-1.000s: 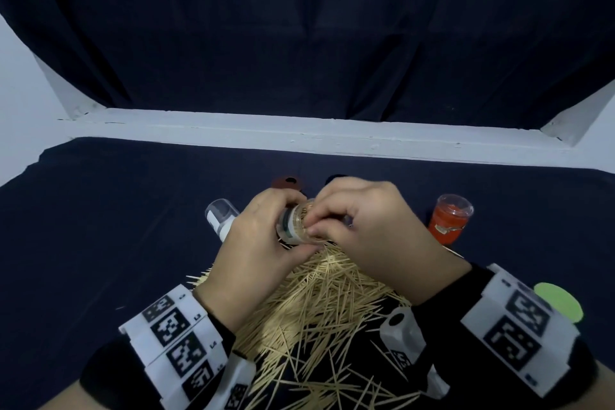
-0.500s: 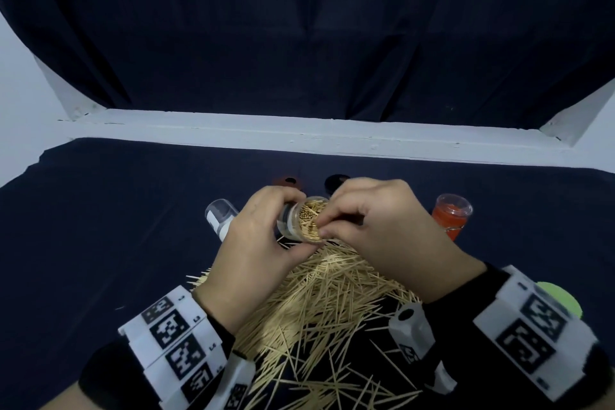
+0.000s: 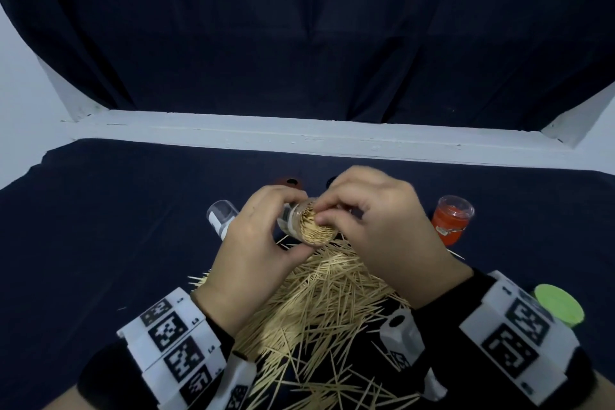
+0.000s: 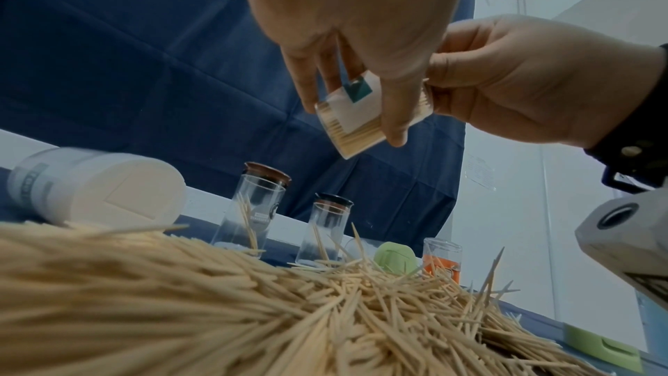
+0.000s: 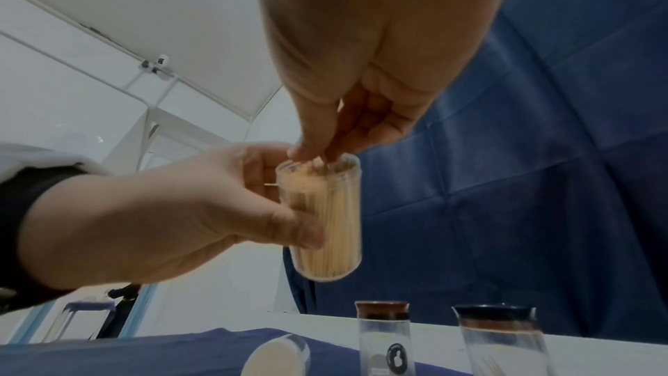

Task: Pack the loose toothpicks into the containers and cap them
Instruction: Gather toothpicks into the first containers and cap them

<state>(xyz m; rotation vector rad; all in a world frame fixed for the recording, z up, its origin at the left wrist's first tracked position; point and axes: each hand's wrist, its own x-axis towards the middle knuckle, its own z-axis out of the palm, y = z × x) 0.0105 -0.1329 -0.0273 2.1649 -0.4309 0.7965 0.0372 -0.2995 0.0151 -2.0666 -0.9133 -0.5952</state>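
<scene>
My left hand [image 3: 290,226] grips a clear toothpick container [image 3: 311,226] tilted above the pile, its open mouth toward me and packed with toothpicks. In the left wrist view the container [image 4: 361,119] shows a white label. My right hand [image 3: 321,214] has thumb and fingertips [image 5: 307,153] pinched together on the toothpick ends at the mouth of the container [image 5: 325,216]. Loose toothpicks [image 3: 319,303] lie heaped on the dark cloth under both hands.
An open orange container [image 3: 451,220] stands at the right and a green cap [image 3: 559,308] lies by my right wrist. A white-capped container [image 3: 221,215] lies on its side at the left. Two clear jars with a brown cap [image 4: 265,175] and a black cap [image 4: 332,199] stand behind.
My right hand has shifted a little to the right, which uncovers the container's mouth. Its fingertips stay pinched at the rim. The left hand keeps its grip in the same place.
</scene>
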